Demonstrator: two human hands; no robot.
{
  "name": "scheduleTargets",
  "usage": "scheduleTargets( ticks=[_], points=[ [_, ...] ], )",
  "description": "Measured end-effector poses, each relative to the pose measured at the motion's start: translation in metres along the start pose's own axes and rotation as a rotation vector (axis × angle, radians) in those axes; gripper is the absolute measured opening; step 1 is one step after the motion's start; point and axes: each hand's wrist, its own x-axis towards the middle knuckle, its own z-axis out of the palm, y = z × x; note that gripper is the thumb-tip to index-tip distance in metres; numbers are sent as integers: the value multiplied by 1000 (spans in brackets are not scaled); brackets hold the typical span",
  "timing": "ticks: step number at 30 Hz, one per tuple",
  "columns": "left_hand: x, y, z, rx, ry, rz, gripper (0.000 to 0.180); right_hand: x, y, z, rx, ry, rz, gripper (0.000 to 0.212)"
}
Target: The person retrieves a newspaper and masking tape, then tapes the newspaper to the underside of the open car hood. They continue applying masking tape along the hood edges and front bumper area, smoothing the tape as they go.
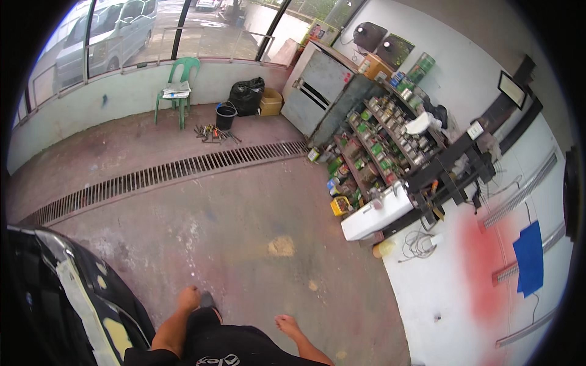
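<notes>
My left hand (189,298) hangs beside my leg with its fingers curled in, and nothing shows in it. On the other side of my body, my right hand (285,324) is loosely closed too, also with nothing visible in it. Both hang over the stained concrete floor (244,213) and touch no object. Nearest to my left hand is a dark car (125,305) with pale filler patches and a light strip along its panel. My dark shoe (207,299) shows just past the left hand.
A floor grating (171,174) runs across ahead. Beyond it are hand tools (213,134), a black bucket (225,116), a green chair (182,73), a black bag (246,96) and a metal cabinet (311,91). Shelves of paint cans (384,137) and a white bench (378,210) stand right.
</notes>
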Motion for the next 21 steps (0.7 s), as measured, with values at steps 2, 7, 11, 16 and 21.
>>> scheduleTargets(
  ticks=[2, 7, 11, 16, 21],
  points=[
    [54, 36, -31, 26, -40, 83, 36, 43, -45, -12, -74, 36, -17, 21],
    [179, 64, -135, 36, -71, 119, 37, 140, -137, 12, 77, 121, 272, 19],
    [276, 10, -179, -41, 36, -115, 35, 221, -163, 10, -367, -372, 26, 21],
    [368, -96, -250, -188, 229, -558, 32, 407, -317, 32, -993, -490, -526, 20],
    [385, -59, -329, -146, 291, -753, 30, 590, -600, 86, -686, -117, -43, 25]
  ],
)
